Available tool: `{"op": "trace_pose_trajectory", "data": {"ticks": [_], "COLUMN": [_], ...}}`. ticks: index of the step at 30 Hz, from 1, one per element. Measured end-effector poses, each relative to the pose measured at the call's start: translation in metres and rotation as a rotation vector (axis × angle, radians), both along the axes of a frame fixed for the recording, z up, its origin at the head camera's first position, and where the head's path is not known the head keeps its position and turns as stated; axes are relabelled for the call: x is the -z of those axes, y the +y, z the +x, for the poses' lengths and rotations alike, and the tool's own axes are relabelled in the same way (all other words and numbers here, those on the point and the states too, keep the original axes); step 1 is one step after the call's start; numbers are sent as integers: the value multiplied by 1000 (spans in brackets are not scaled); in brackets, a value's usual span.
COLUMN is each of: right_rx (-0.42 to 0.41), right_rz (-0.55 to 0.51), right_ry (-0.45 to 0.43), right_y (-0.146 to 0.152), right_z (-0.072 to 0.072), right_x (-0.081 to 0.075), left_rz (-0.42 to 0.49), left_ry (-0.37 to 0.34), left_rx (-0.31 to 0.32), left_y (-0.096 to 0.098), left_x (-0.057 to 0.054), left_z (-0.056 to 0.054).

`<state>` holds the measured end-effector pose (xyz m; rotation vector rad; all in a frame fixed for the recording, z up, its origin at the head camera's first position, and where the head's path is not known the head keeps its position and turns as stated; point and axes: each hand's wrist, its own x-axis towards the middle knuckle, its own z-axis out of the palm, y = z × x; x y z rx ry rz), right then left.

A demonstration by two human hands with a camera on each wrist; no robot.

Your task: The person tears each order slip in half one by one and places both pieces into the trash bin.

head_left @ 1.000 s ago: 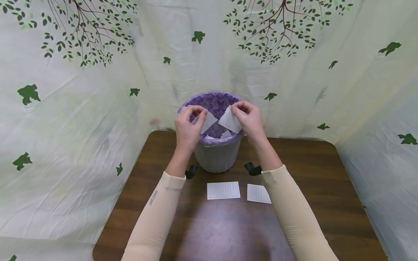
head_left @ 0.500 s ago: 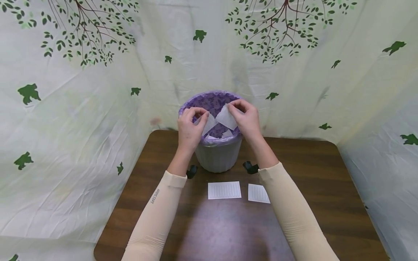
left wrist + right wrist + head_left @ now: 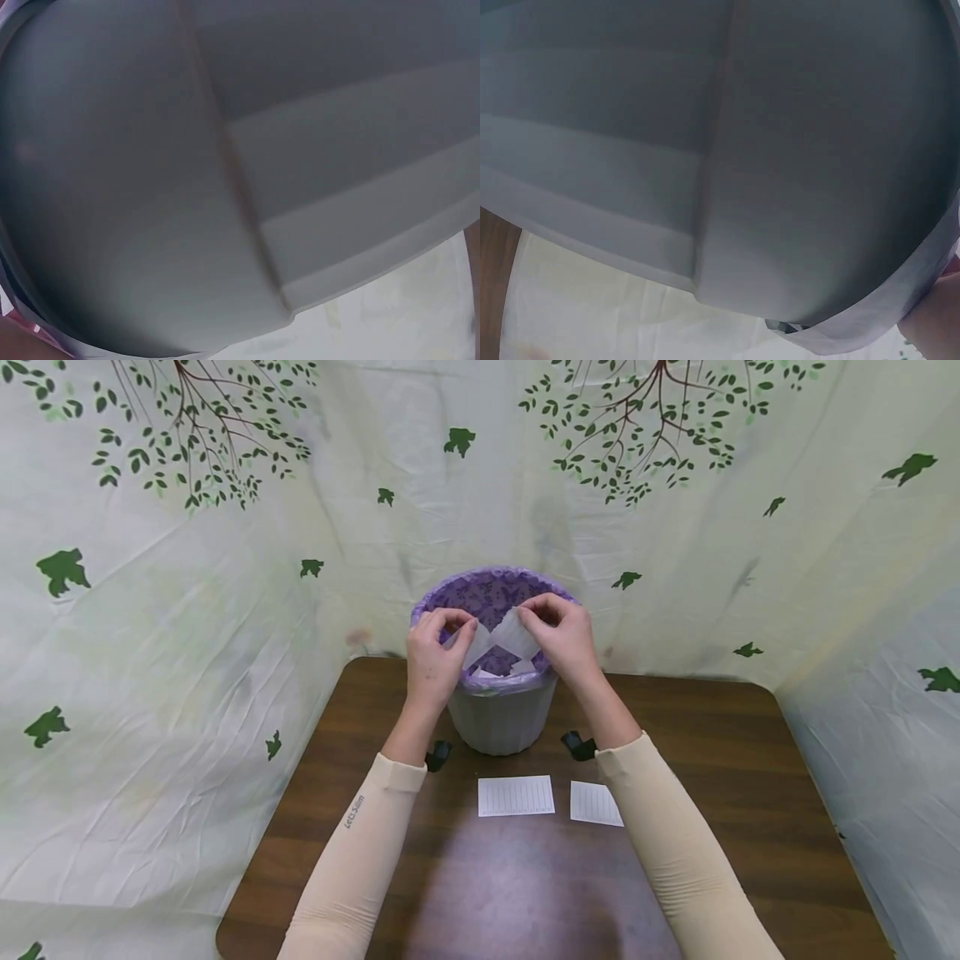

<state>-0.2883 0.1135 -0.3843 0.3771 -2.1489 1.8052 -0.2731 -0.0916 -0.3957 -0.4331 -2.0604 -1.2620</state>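
Observation:
My left hand [image 3: 435, 656] pinches a white piece of paper [image 3: 478, 643] between thumb and fingertips, over the mouth of a grey bin [image 3: 501, 725]. Across from it, my right hand [image 3: 561, 639] pinches another white paper piece [image 3: 516, 633] with a ragged edge. Both pieces hang inside the bin's opening, their inner corners close together. A purple patterned liner [image 3: 498, 591] covers the inside and folds over the rim. Lower in the bin lie more paper scraps [image 3: 522, 667]. The grey bin wall [image 3: 135, 180] fills most of both wrist views.
Two lined white paper slips lie in front of the bin: one in the middle [image 3: 516, 796], the other [image 3: 595, 803] partly behind my right sleeve [image 3: 667, 835]. The brown wooden table [image 3: 712, 760] ends at a leaf-patterned curtain [image 3: 667, 610] behind and on both sides.
My right hand has moved a little left, and my left hand slightly right. The two paper pieces have come closer together over the bin. The slips on the table stay put.

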Motion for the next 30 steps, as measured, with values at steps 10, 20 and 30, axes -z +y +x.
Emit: {"op": "trace_pose_trajectory", "data": {"ticks": [10, 20, 30], "right_rx": [0, -13, -18], "right_rz": [23, 22, 25], "right_ry": [-5, -6, 7], "right_y": [1, 3, 3], "right_z": [4, 7, 16], "right_x": [-2, -1, -6], "left_rz": [-24, -23, 3], "left_ry": [-15, -17, 6], "left_rx": [1, 7, 10], "left_y": [0, 1, 1], "left_x": [0, -1, -3], "left_z": [1, 4, 12]}}
